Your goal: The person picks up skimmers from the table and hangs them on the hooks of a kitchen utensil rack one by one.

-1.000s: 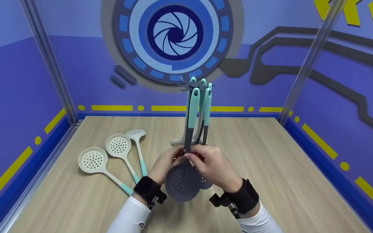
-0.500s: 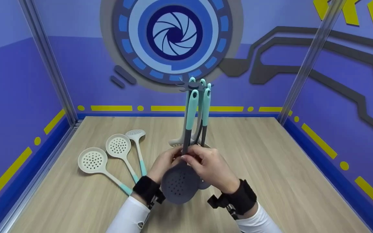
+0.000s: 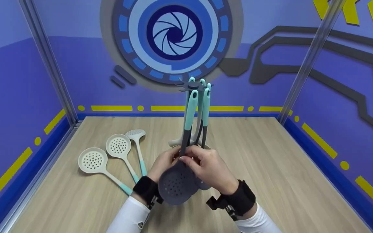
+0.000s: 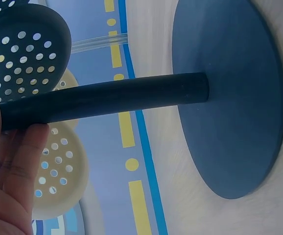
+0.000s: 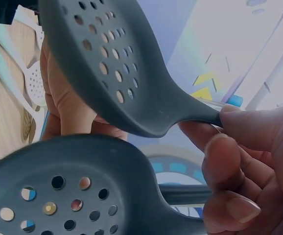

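A dark grey skimmer (image 3: 173,186) with a mint handle hangs at the front of a utensil stand, whose dark hooked top (image 3: 193,86) shows in the head view. My right hand (image 3: 213,168) pinches its neck between thumb and fingers, close above the perforated bowl. My left hand (image 3: 163,164) grips the stand's pole (image 4: 127,97), below which the round base (image 4: 234,112) spreads over the table. Another dark skimmer (image 5: 73,196) hangs beside the pinched one, near the right fingers. Pale slotted utensils, among them a cream skimmer (image 4: 60,171), hang behind the pole.
Three cream skimmers with mint handles lie on the wooden table (image 3: 290,181) to the left: a large one (image 3: 93,160), a middle one (image 3: 118,145) and a smaller one (image 3: 136,133). Blue patterned walls (image 3: 76,74) enclose the back and sides.
The pinched skimmer's bowl has swung left and slightly down, and its handle leans more. My right hand has shifted slightly left with it. My left hand has barely moved.
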### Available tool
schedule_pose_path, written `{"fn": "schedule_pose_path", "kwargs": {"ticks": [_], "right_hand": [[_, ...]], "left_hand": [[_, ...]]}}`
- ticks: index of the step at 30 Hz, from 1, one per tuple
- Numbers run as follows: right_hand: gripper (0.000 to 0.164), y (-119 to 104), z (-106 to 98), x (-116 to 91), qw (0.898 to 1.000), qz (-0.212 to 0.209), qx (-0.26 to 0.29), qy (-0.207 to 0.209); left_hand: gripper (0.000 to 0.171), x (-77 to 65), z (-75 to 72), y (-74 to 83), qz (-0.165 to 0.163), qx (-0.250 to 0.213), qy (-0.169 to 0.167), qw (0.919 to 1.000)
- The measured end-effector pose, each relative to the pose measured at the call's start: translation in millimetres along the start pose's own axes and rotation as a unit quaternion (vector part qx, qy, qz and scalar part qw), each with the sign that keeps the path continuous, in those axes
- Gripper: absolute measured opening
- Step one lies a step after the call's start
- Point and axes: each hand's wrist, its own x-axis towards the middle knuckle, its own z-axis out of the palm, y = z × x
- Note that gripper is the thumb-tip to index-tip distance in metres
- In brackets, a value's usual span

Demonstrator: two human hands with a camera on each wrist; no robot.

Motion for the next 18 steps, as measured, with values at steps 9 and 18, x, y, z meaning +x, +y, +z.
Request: {"fn": "schedule_pose_path", "kwargs": {"ticks": [9,18], "right_hand": [[0.012,2.5,4.9,0.9,0.999,0.029,-0.001,0.016],[0.009,8.8,6.7,2.5,0.999,0.038,0.011,0.028]], "left_hand": [[0.029,-0.7,-1.3,2.0,-0.011,-0.015,0.001,0.9998],[0.026,-1.0,-1.0,-3.3,0.008,-0.025,0.001,0.9996]]}}
